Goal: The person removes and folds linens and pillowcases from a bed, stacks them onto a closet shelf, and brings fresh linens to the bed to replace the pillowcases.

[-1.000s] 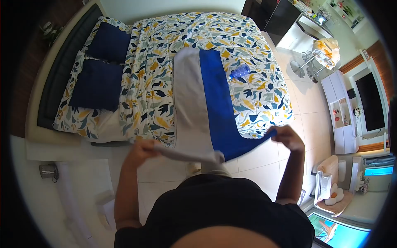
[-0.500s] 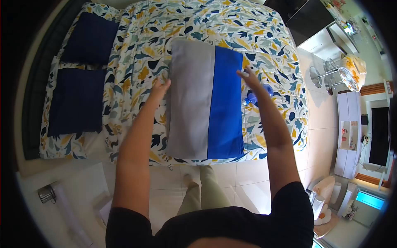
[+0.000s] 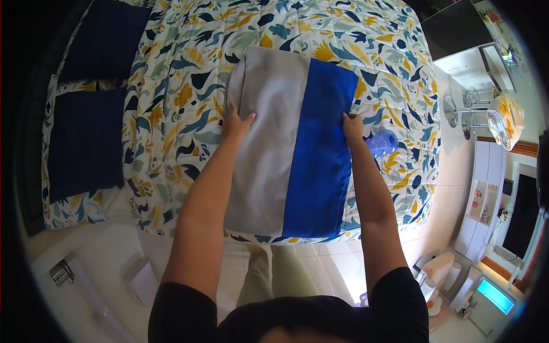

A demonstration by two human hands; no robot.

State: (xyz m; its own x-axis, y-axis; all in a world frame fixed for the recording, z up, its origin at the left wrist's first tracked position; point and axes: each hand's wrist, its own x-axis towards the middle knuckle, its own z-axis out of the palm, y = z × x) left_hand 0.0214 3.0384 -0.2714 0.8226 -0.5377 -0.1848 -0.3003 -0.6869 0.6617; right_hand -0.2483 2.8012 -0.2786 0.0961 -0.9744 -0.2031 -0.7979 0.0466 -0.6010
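Observation:
A folded grey-and-blue cloth (image 3: 274, 137) lies on the patterned quilt (image 3: 189, 74) of the bed, its grey part on the left and its blue part on the right. At the cloth's left edge, my left hand (image 3: 236, 124) pinches the grey layers, thumb on top and the other fingers partly hidden. My right hand (image 3: 353, 126) grips the blue edge on the opposite side, with its fingers curled. Just beyond my right hand, a translucent blue plastic bottle (image 3: 383, 143) lies on its side on the quilt.
Two dark navy pillows (image 3: 88, 143) rest at the left end of the bed. To the right are a stool (image 3: 457, 108), a bundle of yellow-and-white fabric (image 3: 503, 120) and a white cabinet (image 3: 477, 200). The bed's near edge runs in front of my legs.
Both hands, apart from the cloth before, have come down onto its left and right edges and taken hold. Small ripples now show in the cloth. The view has shifted slightly.

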